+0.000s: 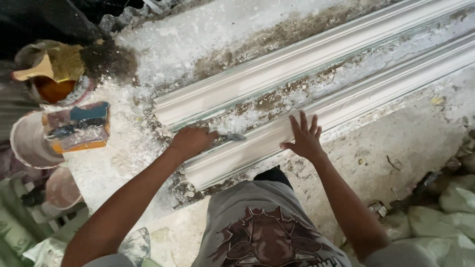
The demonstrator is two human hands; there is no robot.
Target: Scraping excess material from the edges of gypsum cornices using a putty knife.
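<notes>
The left hand (192,141) is closed around a small tool (232,136). The tool's grey blade pokes out to the right and lies in the gap between two long white strips. The right hand (305,138) is open, with its fingers spread wide. It lies flat on the near strip (346,106).

The near strip runs from the bottom middle up to the right edge. The far strip (277,74) lies just beside it, a little higher up. Both lie on a dusty white surface (208,34) with brown dirt and white crumbs on it.

On the left sit some pots. One pot (52,89) has orange stuff inside and a yellow brush (54,64) on top. A white bucket (30,141) has a dirty block (79,126) resting on it. Pale bags (445,217) lie at the bottom right.
</notes>
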